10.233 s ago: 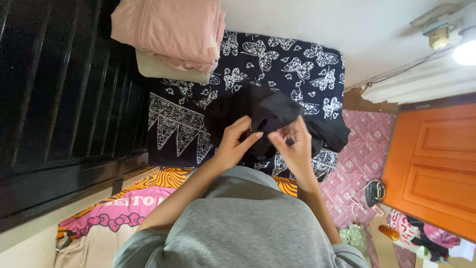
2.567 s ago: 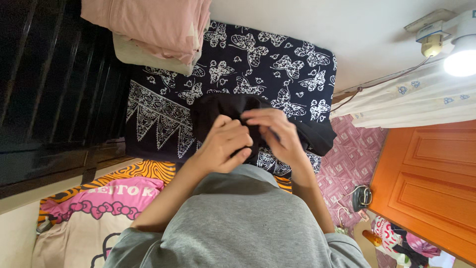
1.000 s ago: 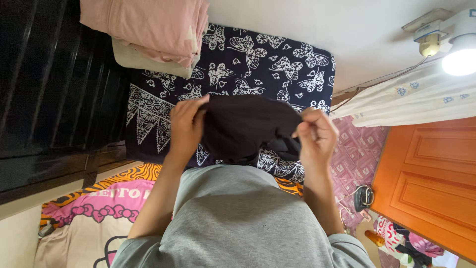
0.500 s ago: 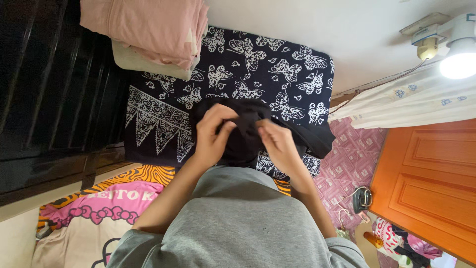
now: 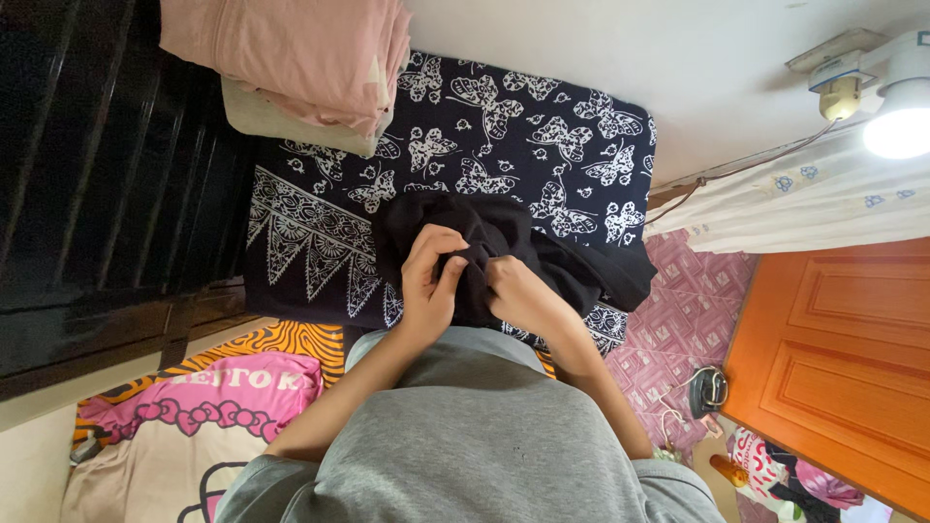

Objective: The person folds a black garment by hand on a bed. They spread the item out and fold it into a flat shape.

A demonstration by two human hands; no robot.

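A black garment (image 5: pixel 542 254) lies bunched on a dark cloth with white butterfly print (image 5: pixel 504 116). My left hand (image 5: pixel 431 281) and my right hand (image 5: pixel 518 295) are close together at the garment's near edge, both pinching its black fabric. A fold of the garment trails off to the right toward the pink patterned mat (image 5: pixel 678 320). Grey fabric of my shirt fills the lower part of the view.
A stack of folded pink and beige cloth (image 5: pixel 300 58) sits at the top left of the butterfly cloth. A dark slatted panel (image 5: pixel 107 174) runs along the left. An orange door (image 5: pixel 833 358) stands at right, with a small dark object (image 5: pixel 712 387) on the mat.
One second ago my hands held the garment stretched wide and lifted. They have since come together and lowered, bunching the fabric near my body.
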